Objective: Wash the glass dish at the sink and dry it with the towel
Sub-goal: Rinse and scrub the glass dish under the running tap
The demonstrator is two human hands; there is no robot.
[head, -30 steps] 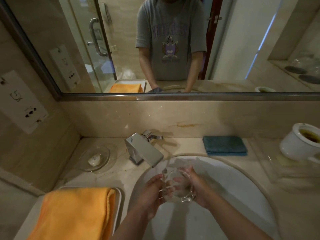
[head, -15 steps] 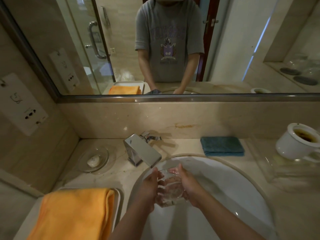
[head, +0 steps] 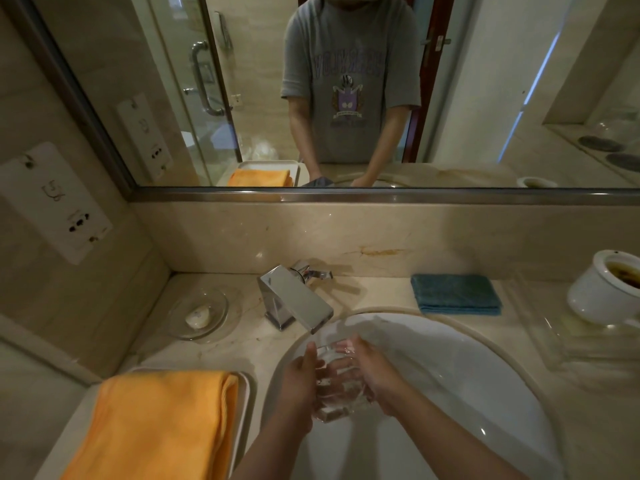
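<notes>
I hold the glass dish (head: pixel 337 386) over the sink (head: pixel 467 368), just under the spout of the tap (head: pixel 298 297). My left hand (head: pixel 299 379) grips the dish from the left side, with the thumb up along its edge and the fingers curled around it. My right hand (head: pixel 372 370) holds it from the right side, and its fingers are curled over the rim and reach into the dish. The dish is between both palms and is tilted a little. I cannot tell clearly if water runs on it, because the glass is transparent and blurred.

The orange towel (head: pixel 156 427) lies folded on a white tray (head: pixel 244 410), near and to the left of the sink. Far left on the counter there is a glass saucer (head: pixel 197 313) with a small soap (head: pixel 198 317) in it. A folded blue cloth (head: pixel 455 294) lies far right behind the sink, and a white cup (head: pixel 604 289) stands at the right edge. The mirror (head: pixel 346 91) is above the counter
</notes>
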